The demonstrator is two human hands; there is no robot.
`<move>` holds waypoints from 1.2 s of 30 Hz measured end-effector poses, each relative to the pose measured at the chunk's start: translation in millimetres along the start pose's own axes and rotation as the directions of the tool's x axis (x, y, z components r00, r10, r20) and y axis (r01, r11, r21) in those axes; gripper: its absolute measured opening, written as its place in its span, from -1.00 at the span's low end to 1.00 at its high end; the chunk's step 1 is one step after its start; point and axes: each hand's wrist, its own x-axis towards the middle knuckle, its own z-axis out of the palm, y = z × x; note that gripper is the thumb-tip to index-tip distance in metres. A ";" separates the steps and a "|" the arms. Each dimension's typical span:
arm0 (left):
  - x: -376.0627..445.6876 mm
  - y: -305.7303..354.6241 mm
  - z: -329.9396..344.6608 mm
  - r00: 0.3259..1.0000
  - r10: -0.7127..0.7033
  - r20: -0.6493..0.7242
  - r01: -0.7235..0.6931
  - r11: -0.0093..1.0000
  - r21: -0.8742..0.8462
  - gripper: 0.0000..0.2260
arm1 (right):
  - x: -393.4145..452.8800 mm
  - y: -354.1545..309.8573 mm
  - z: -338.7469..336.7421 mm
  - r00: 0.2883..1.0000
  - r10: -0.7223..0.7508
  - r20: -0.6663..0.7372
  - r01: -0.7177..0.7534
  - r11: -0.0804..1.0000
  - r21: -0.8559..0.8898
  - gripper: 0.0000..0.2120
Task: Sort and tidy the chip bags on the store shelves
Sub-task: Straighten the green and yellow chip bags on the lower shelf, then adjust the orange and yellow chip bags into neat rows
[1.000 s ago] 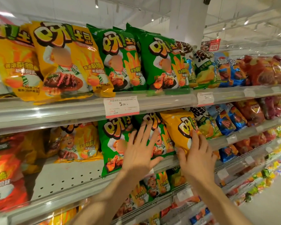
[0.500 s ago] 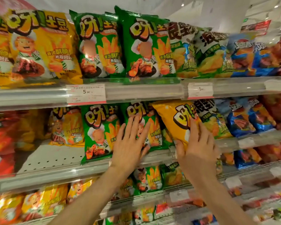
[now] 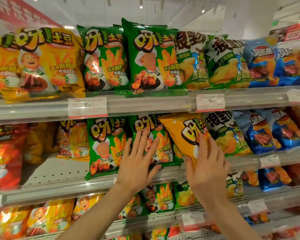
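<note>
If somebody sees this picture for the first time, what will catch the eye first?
Probably the tilted yellow chip bag on the middle shelf, out of place between green bags, with the right hand gripping its lower edge. Beside it, the left hand lies flat on an upright green chip bag.
</note>
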 end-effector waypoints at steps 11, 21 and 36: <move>-5.3 0.1 -21.8 0.986 -0.079 -0.149 0.018 0.929 -0.371 -0.49 | -1.3 -0.2 -4.3 1.000 -0.004 -0.001 0.004 1.000 0.030 -0.36; 16.7 22.4 -79.0 0.812 -0.388 0.437 0.500 0.073 -0.863 -0.37 | -20.0 -12.1 -17.8 0.999 -0.037 0.019 0.036 0.998 0.058 -0.34; 6.6 4.4 -93.8 0.727 -0.425 0.539 0.459 -0.284 -0.842 -0.67 | -46.1 -48.4 -39.5 0.977 -0.206 0.053 0.189 0.955 0.231 -0.21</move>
